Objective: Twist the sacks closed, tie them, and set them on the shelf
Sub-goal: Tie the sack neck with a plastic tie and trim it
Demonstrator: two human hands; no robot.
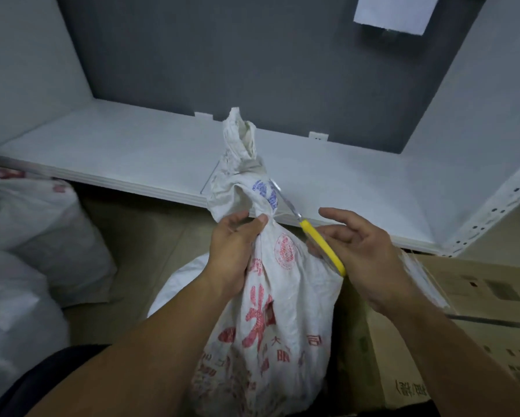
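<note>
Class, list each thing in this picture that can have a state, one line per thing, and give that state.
Sack: upright, neck twisted shut, not yet on the shelf; cannot tell if it is tied.
Left hand: grips the sack's neck.
Right hand: holds the scissors.
Scissors: blades at the sack's neck, seemingly together.
Other sacks: lying at the left, too blurred to tell if tied.

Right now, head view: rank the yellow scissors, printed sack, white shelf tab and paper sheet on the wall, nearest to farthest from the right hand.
1. yellow scissors: held in the right hand.
2. printed sack: just left of it.
3. white shelf tab: at the back wall, beyond the sack.
4. paper sheet: high on the wall, upper right.
</note>
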